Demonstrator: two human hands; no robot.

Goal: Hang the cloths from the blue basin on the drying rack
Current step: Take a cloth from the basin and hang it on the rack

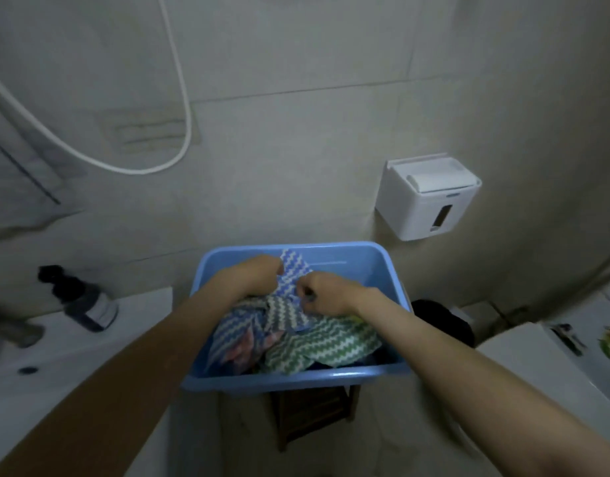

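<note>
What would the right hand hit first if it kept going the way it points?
The blue zigzag cloth that the right hand grips. Just past it, probably the left hand, though depth is unclear.

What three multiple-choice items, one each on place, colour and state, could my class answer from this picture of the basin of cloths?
1. Where is the white wall box?
A) above and to the right of the blue basin
B) inside the basin
C) under the basin

2. What colours has the zigzag cloth at the basin's far side?
A) black only
B) blue and white
C) yellow only

3. How are the left hand and right hand?
A) flat on the rim
B) both gripping that cloth
C) both outside the basin

Answers: 1 A, it sits up beyond the basin's right corner; 2 B, its stripes show between the hands; 3 B, the fingers of both hands curl on it.
</note>
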